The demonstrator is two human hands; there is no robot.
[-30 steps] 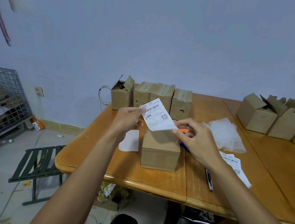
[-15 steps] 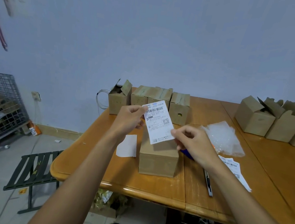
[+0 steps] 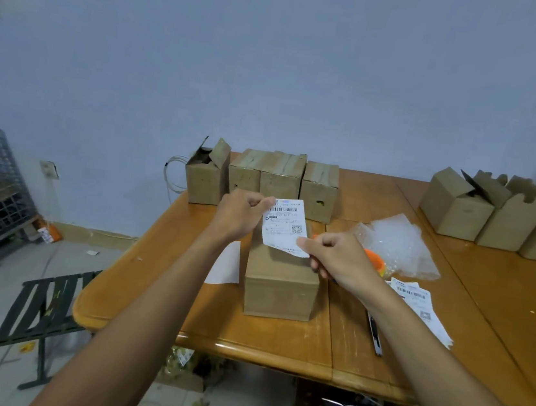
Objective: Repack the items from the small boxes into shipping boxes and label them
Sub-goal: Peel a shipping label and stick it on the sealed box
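- At the middle of the bench [image 3: 277, 335], a closed cardboard box [image 3: 280, 282] is seen standing upright.
- A shipping label [image 3: 285, 227] is held over the far end of that box, with its barcode along the top edge; whether its lower edge touches the box top cannot be told.
- The label's upper left corner is pinched by the left hand [image 3: 241, 214], with thumb and fingers curled onto the paper.
- Its lower right corner is pinched by the right hand [image 3: 337, 258], fingers likewise curled.
- At 12 o'clock from the closed box, a row of taped small boxes [image 3: 281, 179] is lined along the bench's back edge, and an open-flapped box [image 3: 206, 175] stands at 11 o'clock.
- At 9 o'clock, just beside the closed box, a blank white sheet [image 3: 225, 265] is laid flat.
- At 2 o'clock, bubble wrap [image 3: 396, 245] is spread, with an orange object [image 3: 372, 259] partly hidden behind the right hand.
- At 3 o'clock, a stack of printed labels [image 3: 422, 306] is partly covered by the right forearm; a slim dark tool [image 3: 375, 334] lies at 4 o'clock.
- At 1 o'clock, well apart, more open cardboard boxes [image 3: 455, 205] are set in a row.
- On the floor at 8 o'clock, a slatted folding stool [image 3: 41, 306] is seen.
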